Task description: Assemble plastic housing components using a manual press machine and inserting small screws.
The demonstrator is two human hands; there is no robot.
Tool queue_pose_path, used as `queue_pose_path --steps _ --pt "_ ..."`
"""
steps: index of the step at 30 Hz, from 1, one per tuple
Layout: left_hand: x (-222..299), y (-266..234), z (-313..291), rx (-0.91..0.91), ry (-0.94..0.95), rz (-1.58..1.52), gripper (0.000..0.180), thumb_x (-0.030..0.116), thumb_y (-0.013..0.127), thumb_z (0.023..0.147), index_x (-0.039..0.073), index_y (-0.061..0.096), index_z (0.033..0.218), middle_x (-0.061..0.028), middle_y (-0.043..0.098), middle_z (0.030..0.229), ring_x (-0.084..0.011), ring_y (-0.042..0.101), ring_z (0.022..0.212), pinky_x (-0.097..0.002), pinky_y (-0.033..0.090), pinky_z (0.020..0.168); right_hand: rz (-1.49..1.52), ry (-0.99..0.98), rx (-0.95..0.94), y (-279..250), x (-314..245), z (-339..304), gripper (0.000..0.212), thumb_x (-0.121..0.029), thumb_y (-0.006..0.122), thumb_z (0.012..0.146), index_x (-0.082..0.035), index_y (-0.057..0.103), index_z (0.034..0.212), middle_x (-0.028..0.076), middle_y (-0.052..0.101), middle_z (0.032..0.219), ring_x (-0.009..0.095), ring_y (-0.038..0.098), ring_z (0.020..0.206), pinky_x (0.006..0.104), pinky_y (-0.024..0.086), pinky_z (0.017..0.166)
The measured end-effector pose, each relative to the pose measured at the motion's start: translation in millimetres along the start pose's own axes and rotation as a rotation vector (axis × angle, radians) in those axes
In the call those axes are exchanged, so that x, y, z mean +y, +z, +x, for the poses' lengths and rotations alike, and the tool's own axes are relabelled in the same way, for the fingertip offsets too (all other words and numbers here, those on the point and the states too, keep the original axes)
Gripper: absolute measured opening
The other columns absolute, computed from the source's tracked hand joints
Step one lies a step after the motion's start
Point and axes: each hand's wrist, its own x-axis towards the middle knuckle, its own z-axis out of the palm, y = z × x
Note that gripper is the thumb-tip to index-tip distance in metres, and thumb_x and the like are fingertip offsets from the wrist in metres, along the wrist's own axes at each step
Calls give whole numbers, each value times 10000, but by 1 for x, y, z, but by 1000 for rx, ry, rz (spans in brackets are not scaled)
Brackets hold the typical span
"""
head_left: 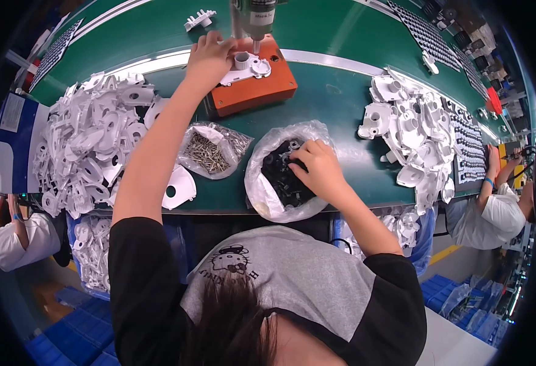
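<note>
Green bench (341, 104): left hand (207, 58) steadies white ribbed plastic part (246, 66) on orange jig (256, 91)

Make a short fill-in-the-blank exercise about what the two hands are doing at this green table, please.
1. The left hand holds a white plastic part on an ______ block.
2. The right hand reaches into a clear bag of ______ parts.
3. Between the two arms, a smaller bag holds metal ______.
4. Loose white parts lie piled on ______ sides of the table.

Missing words: orange; black; screws; both
</note>
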Motion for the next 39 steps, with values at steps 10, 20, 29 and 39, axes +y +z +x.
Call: queue_pose_path --steps 10,20,29,39 --pt "42 -45 -48 -250 -225 -379 534 362 658 762 -2 509 1122 -205 552 1097 -348 512 1037 -434 393 912 352 246 -88 -34 5 24 107 -67 655 790 -4 610 864 102 621 866 215 611 763 276 482 676" --pt "41 -38 -66 -151 -36 -276 619 331 739 690 -1 507 1159 -182 471 1284 -325 408 1232 -440 305 1050 520 102 248 -8 38 180 257 -81 671 777 46 615 994 75 652 844 112 594 749 233 477 701" --pt "34 -40 -64 -180 -8 -215 621 392 726 698 26 519 1155 -157 499 1261 -319 449 1189 -442 317 1039 160 -240 331 12 31 189 136 -108 647 746 2 676 821 124 664 869 265 598 880 359 496 769" --pt "17 -38 -47 -214 65 -387 422 351 693 736 31 587 989 -166 546 1136 -366 452 1159 -444 327 1025 -191 -349 246 -9 12 175 216 -179 607 764 -31 657 912 100 656 977 279 560 952 409 407 882"
